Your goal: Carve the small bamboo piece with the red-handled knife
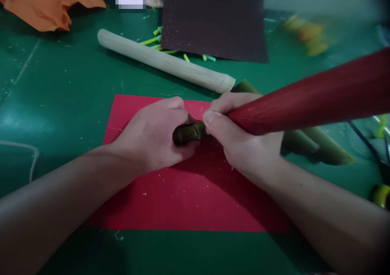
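My left hand (pixel 154 131) is closed around a short, dark olive-green bamboo piece (pixel 187 134), one end of which shows between thumb and fingers. Close on its right, my right hand (pixel 246 145) grips a tool with a thick red handle (pixel 307 98) that slants up past the wrist to the right edge. The tool's working end lies near the bamboo, mostly hidden by my right thumb and fingers. Both hands are over a red sheet (pixel 195 202) sprinkled with small pale shavings.
Behind the hands, a pale bamboo stick (pixel 164 61) lies slantwise on the green table (pixel 76 72). Green bamboo pieces (pixel 323 145) are right of my right hand. A dark sheet (pixel 213 21) covers some yellow-green bits. Crumpled orange paper (pixel 51 7) sits far left.
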### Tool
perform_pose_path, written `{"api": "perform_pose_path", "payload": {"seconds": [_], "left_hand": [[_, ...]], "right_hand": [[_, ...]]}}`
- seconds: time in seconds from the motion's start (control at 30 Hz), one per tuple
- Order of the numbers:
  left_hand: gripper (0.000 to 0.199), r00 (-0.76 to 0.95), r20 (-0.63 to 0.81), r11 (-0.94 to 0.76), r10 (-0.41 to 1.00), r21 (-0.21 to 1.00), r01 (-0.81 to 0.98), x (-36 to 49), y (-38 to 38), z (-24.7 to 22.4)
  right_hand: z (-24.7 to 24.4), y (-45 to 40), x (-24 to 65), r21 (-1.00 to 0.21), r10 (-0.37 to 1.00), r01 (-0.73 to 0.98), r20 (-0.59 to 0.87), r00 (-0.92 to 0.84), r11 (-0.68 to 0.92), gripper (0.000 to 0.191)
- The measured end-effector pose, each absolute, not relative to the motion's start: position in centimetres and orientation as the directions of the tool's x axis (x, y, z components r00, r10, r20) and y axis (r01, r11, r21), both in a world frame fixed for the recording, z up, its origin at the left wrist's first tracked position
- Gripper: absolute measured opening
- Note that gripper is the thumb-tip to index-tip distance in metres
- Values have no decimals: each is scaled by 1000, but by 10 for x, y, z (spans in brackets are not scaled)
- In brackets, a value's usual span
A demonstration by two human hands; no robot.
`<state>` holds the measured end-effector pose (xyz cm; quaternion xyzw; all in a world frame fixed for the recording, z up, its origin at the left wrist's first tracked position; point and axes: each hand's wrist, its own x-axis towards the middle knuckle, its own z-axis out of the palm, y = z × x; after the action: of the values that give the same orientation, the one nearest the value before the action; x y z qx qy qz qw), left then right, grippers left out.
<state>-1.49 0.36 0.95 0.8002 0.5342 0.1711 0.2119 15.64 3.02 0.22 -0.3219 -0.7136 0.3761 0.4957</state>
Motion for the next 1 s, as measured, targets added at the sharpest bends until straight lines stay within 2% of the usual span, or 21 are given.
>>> {"api": "perform_pose_path", "payload": {"seconds": [0.1, 0.33, 0.6, 0.8, 1.0], "left_hand": [[19, 375, 41, -338, 926, 529, 778, -15, 3, 10], [20, 366, 73, -355, 928, 482, 801, -14, 4, 8], [20, 364, 35, -332, 931, 495, 803, -14, 4, 10], [21, 357, 109, -367, 928, 445, 817, -14, 2, 7], [16, 405, 93, -405, 910, 413, 816, -15, 2, 7]], "right_hand": [[3, 29, 157, -870, 830, 57, 446, -335, 490, 30], [-7, 31, 156, -870, 868, 97, 464, -178, 484, 28], [4, 29, 157, -862, 822, 78, 445, -357, 500, 30], [-3, 31, 154, -887, 881, 69, 439, -177, 456, 28], [-5, 32, 155, -871, 854, 36, 471, -221, 490, 32]]}}
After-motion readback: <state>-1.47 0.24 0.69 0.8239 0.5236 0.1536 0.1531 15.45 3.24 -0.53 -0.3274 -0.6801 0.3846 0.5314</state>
